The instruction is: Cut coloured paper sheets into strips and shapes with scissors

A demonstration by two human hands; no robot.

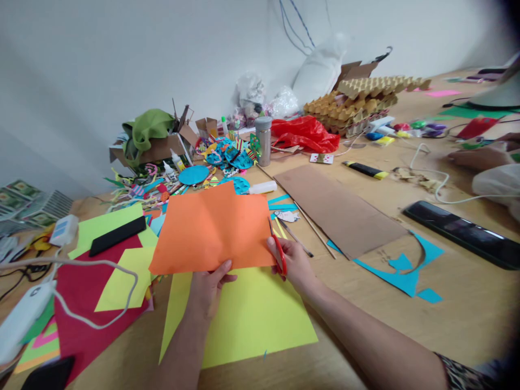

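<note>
An orange sheet of paper [203, 230] is held up above the table, with a step cut in its top edge. My left hand [209, 287] pinches its lower edge, thumb on the front. Red-handled scissors [280, 259] are in my right hand [294, 265], closed around the handles. Their blades point up at the sheet's right edge; whether they touch the paper I cannot tell. Beneath both hands a yellow-green sheet [252, 325] lies flat on the table.
Brown cardboard [341, 211], blue scraps [406, 279] and a dark phone [463, 233] lie to the right. Dark red paper [93, 303] and a white cable are at left. Behind stand a metal bottle [264, 142] and egg trays [349, 108]. Another person's hand [479, 160] is far right.
</note>
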